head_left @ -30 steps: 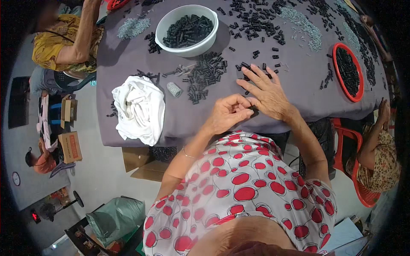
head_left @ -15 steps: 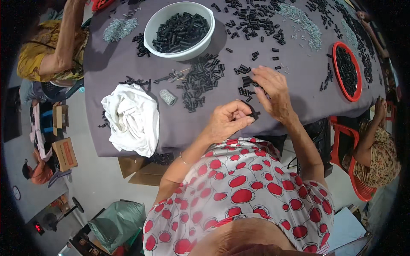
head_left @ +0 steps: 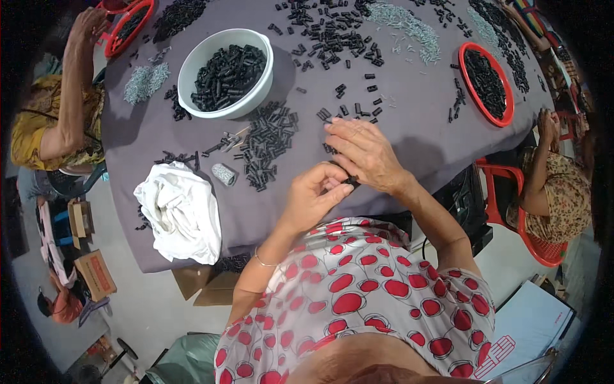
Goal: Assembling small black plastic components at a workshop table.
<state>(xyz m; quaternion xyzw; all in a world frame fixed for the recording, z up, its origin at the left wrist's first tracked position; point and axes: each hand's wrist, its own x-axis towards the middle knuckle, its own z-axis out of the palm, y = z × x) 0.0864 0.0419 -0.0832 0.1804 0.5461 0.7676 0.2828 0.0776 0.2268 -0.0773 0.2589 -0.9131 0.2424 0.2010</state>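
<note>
My left hand (head_left: 313, 194) is near the table's front edge, thumb and fingers pinched on a small black plastic piece (head_left: 350, 182). My right hand (head_left: 369, 155) lies just beside it, its fingers stretched leftward over a few black pieces (head_left: 329, 148) on the cloth. Its thumb side comes against the left fingers and the held piece; the thumb itself is mostly hidden. Just beyond the right fingertips sit short black cylinders (head_left: 324, 114). To the left of my hands spreads a loose pile of black pieces (head_left: 268, 137).
A white basin (head_left: 268, 77) full of black cylinders stands far left, near a white cloth (head_left: 179, 214) and a small speckled grey object (head_left: 224, 174). Silvery pins (head_left: 406, 29) lie at the back. A red tray (head_left: 508, 115) holds black parts. Other people sit at both sides.
The view has shifted, so the table's things appear further left. My right hand has come closer to my left, its thumb side now against the left fingers. The left still pinches its piece.
</note>
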